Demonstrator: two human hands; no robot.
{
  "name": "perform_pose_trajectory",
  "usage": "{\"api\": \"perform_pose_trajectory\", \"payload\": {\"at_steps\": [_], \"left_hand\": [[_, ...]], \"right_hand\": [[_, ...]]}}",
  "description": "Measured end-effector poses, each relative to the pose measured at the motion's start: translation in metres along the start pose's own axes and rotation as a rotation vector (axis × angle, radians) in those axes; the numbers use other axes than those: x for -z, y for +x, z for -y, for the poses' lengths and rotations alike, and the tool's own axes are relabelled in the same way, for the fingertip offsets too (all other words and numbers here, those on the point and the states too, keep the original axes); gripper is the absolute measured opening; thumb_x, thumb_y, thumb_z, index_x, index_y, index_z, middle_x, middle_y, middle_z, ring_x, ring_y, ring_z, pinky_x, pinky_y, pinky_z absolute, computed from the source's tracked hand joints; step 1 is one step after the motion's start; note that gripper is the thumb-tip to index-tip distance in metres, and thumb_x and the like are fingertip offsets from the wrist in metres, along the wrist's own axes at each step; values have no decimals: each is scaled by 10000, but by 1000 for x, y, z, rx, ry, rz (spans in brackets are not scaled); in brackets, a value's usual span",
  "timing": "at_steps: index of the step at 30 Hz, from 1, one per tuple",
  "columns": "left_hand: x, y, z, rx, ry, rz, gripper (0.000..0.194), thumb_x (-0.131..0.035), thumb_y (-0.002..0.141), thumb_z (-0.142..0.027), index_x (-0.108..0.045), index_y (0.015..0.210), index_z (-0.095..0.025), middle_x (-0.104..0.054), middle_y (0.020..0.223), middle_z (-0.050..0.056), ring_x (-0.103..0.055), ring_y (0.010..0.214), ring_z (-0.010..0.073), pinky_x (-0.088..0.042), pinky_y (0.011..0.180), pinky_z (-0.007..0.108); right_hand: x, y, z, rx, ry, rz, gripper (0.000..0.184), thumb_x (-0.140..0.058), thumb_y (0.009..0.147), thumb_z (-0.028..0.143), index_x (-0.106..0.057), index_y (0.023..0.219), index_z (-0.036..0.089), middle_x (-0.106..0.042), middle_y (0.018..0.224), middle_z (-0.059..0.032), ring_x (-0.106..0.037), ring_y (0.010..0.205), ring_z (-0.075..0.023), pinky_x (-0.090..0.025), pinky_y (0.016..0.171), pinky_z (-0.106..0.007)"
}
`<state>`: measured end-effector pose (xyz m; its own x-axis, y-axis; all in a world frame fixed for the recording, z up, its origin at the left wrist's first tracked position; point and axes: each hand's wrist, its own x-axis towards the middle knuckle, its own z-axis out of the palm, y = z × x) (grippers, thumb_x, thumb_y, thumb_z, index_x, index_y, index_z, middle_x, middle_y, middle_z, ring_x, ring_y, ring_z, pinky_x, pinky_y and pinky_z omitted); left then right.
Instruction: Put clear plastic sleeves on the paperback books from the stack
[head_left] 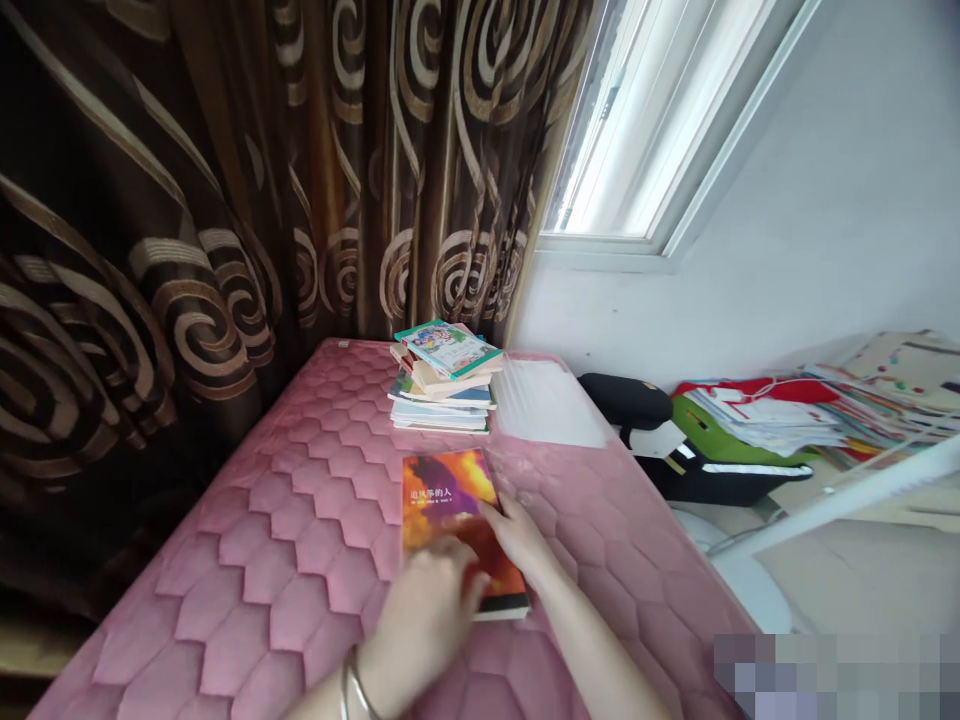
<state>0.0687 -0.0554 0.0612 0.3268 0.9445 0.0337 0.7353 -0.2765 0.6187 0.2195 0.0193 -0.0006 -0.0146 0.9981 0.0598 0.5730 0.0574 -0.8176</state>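
Observation:
A paperback book with an orange, red and purple cover and white Chinese lettering lies face up on the pink quilted mattress. At its right edge, my right hand grips it with the thumb on the cover and the other fingers out of sight along the side. My left hand, smeared by motion, is over the lower left of the cover. Its fingers look bent, but whether they hold anything is unclear. Silver bangles circle the left wrist.
Beyond the book stands an uneven stack of books, a green-edged one on top. A whitish patch lies right of it. Patterned curtains hang behind. Past the right edge are a black and green chair and piled papers.

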Motion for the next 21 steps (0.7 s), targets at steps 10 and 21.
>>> {"api": "perform_pose_trajectory", "payload": {"at_steps": [10, 21], "left_hand": [[10, 41, 86, 334, -178, -248, 289, -406, 893, -144, -496, 1168, -136, -671, 1087, 147, -634, 1028, 193, -456, 809, 263], [13, 65, 90, 421, -234, -303, 225, -351, 930, -224, -558, 922, -136, -680, 958, 156, -655, 954, 211, -457, 799, 287]], "right_hand": [[-15, -6, -8, -72, -90, -155, 446, -258, 914, 489, -582, 978, 190, -697, 890, -134, -677, 844, -249, -495, 664, -322], [-14, 3, -4, 13, 179, -195, 475, -261, 909, 514, -548, 1097, 186, -640, 1123, -144, -572, 1084, -257, -446, 915, -381]]}}
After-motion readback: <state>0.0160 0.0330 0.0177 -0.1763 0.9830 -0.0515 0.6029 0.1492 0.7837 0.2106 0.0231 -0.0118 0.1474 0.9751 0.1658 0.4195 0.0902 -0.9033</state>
